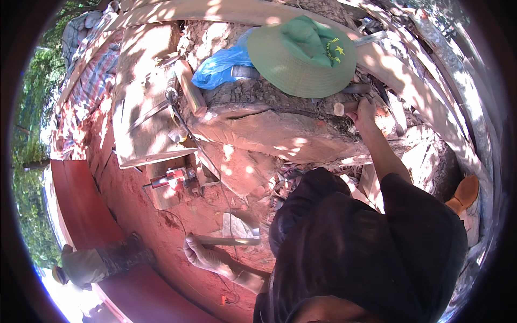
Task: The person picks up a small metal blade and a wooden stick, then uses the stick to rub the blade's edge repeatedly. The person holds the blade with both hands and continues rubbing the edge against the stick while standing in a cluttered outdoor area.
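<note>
My left hand [203, 255] is closed around one end of a flat, pale wooden stick [229, 241], held low over the reddish ground. The stick's other end overlaps a pale, wedge-shaped piece with a grey edge [239, 225]; whether the two are joined I cannot tell. Farther off, at the right, my right hand [364, 113] grips a short, round wooden piece [339, 109], its pale cut end turned to the left. That hand rests at the top of a rough log [280, 132], beside the brim of a green cloth hat [299, 59].
A blue plastic bag [223, 64] lies beside the hat. Left of it are a short wooden bar [190, 89] and a thick wooden slab [145, 129]. Below sits a red and silver tool [172, 178]; a dark cord [207, 156] hangs nearby. Another person [91, 266] is at lower left.
</note>
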Demonstrator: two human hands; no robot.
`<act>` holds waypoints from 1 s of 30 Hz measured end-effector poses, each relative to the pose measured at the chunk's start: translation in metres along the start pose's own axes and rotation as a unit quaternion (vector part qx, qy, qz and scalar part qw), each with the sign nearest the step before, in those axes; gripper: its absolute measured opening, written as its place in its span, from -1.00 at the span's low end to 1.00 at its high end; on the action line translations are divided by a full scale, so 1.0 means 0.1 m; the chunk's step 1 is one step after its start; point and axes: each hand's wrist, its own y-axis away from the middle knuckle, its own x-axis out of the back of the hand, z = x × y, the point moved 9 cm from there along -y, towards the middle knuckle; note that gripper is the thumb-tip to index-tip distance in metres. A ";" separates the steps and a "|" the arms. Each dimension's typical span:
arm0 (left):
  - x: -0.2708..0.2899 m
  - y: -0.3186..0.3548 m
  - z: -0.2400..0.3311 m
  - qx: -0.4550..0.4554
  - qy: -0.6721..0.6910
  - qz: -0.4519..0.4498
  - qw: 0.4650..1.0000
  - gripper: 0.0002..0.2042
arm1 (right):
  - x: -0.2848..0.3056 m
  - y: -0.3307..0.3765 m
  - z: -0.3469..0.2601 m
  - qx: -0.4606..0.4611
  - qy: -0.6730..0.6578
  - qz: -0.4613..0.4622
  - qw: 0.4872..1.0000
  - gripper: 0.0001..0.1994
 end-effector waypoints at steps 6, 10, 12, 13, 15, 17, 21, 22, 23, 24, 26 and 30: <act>0.30 0.19 -0.10 0.035 -0.010 0.075 0.997 -0.78 | -0.19 0.06 -0.02 -0.092 0.207 -0.072 0.971 -0.65; 0.43 0.25 -0.15 0.021 0.021 0.116 0.993 -0.77 | -0.29 0.17 -0.16 -0.065 0.313 -0.111 0.941 -0.66; 0.45 0.29 -0.16 0.012 0.022 0.123 0.992 -0.77 | -0.34 0.27 -0.20 -0.024 0.309 -0.125 0.942 -0.67; 0.44 0.30 -0.15 0.004 0.021 0.120 0.993 -0.77 | -0.37 0.33 -0.26 0.025 0.304 -0.123 0.944 -0.68; 0.43 0.34 -0.13 -0.006 0.005 0.114 0.993 -0.77 | -0.44 0.56 -0.29 0.103 0.289 -0.117 0.945 -0.69; 0.38 0.36 -0.10 -0.009 -0.018 0.109 0.994 -0.77 | -0.69 1.04 -0.29 0.224 0.311 -0.240 0.892 -0.68; 0.13 0.37 -0.14 0.018 -0.101 0.061 0.993 -0.70 | -1.19 2.35 0.19 0.255 0.279 -0.472 0.796 -0.64; 0.02 0.38 -0.10 -0.006 -0.113 0.031 0.993 -0.70 | -1.25 2.74 0.19 0.292 0.234 -0.525 0.765 -0.64; -0.07 0.39 -0.05 -0.020 -0.135 0.009 0.991 -0.70 | -1.31 3.05 0.28 0.285 0.230 -0.574 0.733 -0.65; -0.13 0.41 -0.01 -0.029 -0.164 0.007 0.986 -0.70 | -1.36 3.35 0.32 0.283 0.196 -0.630 0.696 -0.66; -0.27 0.47 0.09 -0.068 -0.156 -0.021 0.985 -0.71 | -1.43 3.77 0.49 0.223 0.197 -0.715 0.632 -0.61; -0.28 0.55 0.13 -0.046 -0.120 -0.021 0.992 -0.74 | -1.47 4.16 0.48 0.316 0.177 -0.743 0.563 -0.57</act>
